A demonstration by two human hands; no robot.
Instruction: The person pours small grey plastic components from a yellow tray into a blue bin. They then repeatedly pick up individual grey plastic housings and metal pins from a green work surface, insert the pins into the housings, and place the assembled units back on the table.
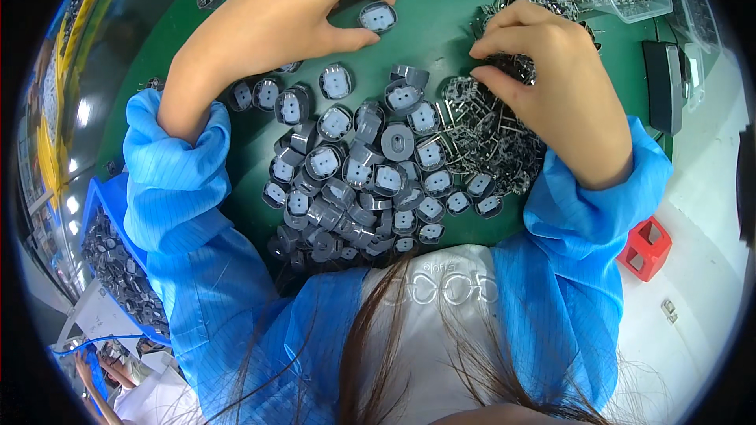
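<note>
Left hand (315,4) by housing (378,16) — right (551,51) by prongs (488,134)

Assembly workshop: green bench (441,0), heaped parts (388,179)

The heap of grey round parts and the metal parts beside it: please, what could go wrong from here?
The grey round parts lie loosely stacked, so a brush from the blue right sleeve might topple some. The metal parts lie against the heap's right side, so the two kinds could mix. Their thin prongs might prick the bare right hand.
</note>
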